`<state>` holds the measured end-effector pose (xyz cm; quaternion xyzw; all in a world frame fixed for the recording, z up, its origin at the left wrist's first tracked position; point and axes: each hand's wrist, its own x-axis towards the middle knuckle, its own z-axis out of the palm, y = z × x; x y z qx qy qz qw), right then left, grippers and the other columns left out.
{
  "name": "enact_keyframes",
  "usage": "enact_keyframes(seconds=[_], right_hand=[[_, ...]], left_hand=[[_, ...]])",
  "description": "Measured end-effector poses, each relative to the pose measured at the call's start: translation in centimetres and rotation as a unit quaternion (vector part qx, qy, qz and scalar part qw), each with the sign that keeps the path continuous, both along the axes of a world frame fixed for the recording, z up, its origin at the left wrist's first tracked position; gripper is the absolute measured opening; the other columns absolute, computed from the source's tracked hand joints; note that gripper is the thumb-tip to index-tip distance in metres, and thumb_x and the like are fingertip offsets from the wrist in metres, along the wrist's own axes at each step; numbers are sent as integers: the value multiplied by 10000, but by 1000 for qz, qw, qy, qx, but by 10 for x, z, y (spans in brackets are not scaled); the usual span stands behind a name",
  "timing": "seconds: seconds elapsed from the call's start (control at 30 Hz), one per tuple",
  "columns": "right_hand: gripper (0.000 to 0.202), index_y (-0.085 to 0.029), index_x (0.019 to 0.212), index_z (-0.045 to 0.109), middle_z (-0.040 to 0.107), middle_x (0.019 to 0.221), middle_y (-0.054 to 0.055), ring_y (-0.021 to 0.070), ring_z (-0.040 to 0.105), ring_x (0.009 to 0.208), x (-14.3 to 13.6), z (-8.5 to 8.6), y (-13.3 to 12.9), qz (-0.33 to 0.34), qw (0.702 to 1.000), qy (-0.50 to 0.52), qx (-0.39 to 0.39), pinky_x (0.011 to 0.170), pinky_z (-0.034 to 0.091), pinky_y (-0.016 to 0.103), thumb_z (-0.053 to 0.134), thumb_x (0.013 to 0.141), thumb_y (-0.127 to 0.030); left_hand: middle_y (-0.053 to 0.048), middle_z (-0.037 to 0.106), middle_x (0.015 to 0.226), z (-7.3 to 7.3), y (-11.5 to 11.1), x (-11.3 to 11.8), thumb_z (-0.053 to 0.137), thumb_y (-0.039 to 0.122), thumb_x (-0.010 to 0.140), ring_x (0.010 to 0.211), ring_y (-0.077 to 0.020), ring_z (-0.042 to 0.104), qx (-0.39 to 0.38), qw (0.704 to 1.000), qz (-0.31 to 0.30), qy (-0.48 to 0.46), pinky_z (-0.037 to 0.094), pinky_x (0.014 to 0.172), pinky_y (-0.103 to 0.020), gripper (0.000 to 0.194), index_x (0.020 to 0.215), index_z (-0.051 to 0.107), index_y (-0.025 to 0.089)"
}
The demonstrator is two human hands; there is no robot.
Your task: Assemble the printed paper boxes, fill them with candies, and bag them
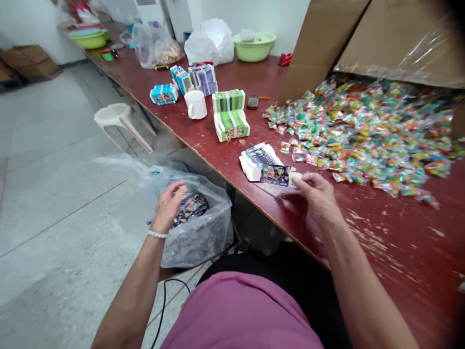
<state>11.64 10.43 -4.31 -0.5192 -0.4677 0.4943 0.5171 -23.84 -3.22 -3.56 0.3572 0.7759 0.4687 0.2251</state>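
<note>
My right hand [317,196] pinches the white end flap of a small dark printed carton [275,174] over the red table [269,206]. Close behind that carton lies a stack of flat white-and-purple cartons [259,156]. Above a clear plastic bag [203,242] beside the table hovers my left hand [170,206], its fingers stretched out and nothing visible in them. Inside the bag is a heap of small dark printed packets [192,207]. To the right, a large pile of wrapped colourful candies [366,135] spreads over the table.
Green carton stacks [232,118], a white mug [196,104], blue cartons [164,94] and purple cartons [204,80] stand farther along the table. A small dark device [253,102] lies nearby. A cardboard box [316,43] backs the candies. A white stool [116,116] stands on the floor.
</note>
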Motion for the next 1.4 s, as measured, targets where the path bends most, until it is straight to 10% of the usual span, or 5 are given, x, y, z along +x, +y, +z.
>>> enact_keyframes(seconds=[0.2,0.33,0.47,0.9,1.4], right_hand=[[268,-205,798,664,693,770,5,136,610,669,3,43,-56,159,987,19,3,633,486,249,830,697,-391],[222,-204,818,655,684,758,-2,128,608,667,-5,59,-82,229,972,39,-6,636,488,241,781,778,-382],[206,-196,862,666,668,783,0,125,605,700,0,59,-91,270,961,57,-13,671,491,247,745,820,-382],[236,-201,843,636,654,629,-18,122,564,441,-8,59,-133,215,966,135,-58,421,455,234,716,821,-422],[289,-221,1019,616,691,843,4,148,631,732,-10,46,-124,52,992,118,11,685,506,256,734,796,-361]], left_hand=[[-87,713,1030,36,6,65,666,468,799,892,-200,628,74,971,-169,-153,459,839,-299,420,1078,698,155],[-147,712,1042,51,2,127,691,522,766,890,-253,678,-87,764,-462,-442,497,803,-344,531,1124,679,130],[-95,704,833,40,-9,162,801,461,656,670,-238,704,-176,619,-516,-566,518,622,-308,603,1133,648,126],[-36,646,602,45,-15,199,760,456,736,445,-148,601,-85,831,-391,-387,479,474,-261,358,774,645,119],[-17,683,970,40,-14,203,715,292,810,753,-151,686,96,908,-294,-282,568,697,-272,517,1254,454,255]])
